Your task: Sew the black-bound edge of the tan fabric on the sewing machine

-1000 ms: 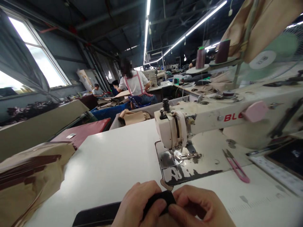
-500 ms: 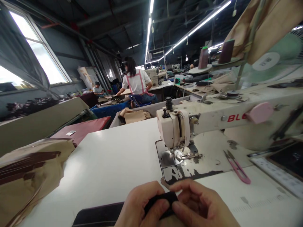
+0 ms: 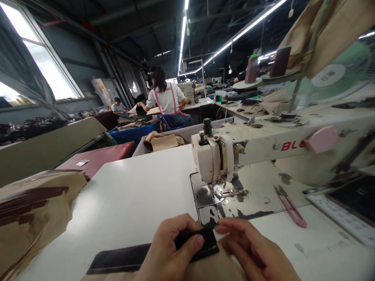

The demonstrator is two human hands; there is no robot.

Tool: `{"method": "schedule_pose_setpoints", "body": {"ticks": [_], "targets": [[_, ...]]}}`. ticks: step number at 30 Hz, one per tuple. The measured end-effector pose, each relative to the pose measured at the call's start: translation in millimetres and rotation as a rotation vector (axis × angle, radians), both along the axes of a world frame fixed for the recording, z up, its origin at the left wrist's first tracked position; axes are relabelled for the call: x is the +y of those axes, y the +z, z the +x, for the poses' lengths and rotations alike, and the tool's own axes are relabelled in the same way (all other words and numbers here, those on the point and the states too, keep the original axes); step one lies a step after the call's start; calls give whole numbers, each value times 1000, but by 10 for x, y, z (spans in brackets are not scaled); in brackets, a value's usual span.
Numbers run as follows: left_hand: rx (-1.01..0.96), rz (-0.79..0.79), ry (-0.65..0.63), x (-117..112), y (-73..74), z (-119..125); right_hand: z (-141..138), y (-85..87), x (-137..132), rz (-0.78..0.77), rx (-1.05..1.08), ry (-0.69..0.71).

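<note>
A long black strap (image 3: 123, 259) lies along the near edge of the white sewing table (image 3: 137, 191). My left hand (image 3: 170, 253) pinches its right end, thumb on top. My right hand (image 3: 252, 251) touches the same end from the right, fingertips at its upper corner. Tan fabric (image 3: 205, 269) lies under both hands. Just beyond them stands the white sewing machine (image 3: 263, 146), with its presser foot (image 3: 227, 191) over the scuffed metal plate (image 3: 222, 208).
Pink thread snips (image 3: 290, 207) lie on the machine bed to the right. A pile of tan pieces with dark strips (image 3: 32, 210) sits at the left. A ruler (image 3: 340, 216) lies at far right. Another person (image 3: 165, 99) works at a table further back.
The strap end has come forward toward the metal plate and now lies flatter. My right hand has loosened from a pinch to fingertips at the strap's corner.
</note>
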State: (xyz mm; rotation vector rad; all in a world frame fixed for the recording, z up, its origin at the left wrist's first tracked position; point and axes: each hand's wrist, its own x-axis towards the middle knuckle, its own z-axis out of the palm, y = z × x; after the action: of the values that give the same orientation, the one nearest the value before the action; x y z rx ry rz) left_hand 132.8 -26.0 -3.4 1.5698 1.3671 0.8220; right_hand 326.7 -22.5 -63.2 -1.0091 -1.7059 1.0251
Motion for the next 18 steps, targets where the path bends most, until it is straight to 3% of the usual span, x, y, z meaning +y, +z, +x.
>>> {"method": "schedule_pose_setpoints", "body": {"ticks": [3, 5, 8, 11, 18], "targets": [[-3, -25, -46, 212, -111, 31, 230, -65, 196, 622, -269, 58], [124, 28, -50, 384, -236, 79, 323, -57, 363, 840, -407, 241], [345, 116, -34, 647, -436, 180, 337, -27, 628, 830, -538, 446], [452, 136, 15, 857, -557, 273, 284, -51, 853, 767, -600, 468], [584, 91, 64, 1078, -563, 318, 264, -139, 1030, 725, -580, 451]]}}
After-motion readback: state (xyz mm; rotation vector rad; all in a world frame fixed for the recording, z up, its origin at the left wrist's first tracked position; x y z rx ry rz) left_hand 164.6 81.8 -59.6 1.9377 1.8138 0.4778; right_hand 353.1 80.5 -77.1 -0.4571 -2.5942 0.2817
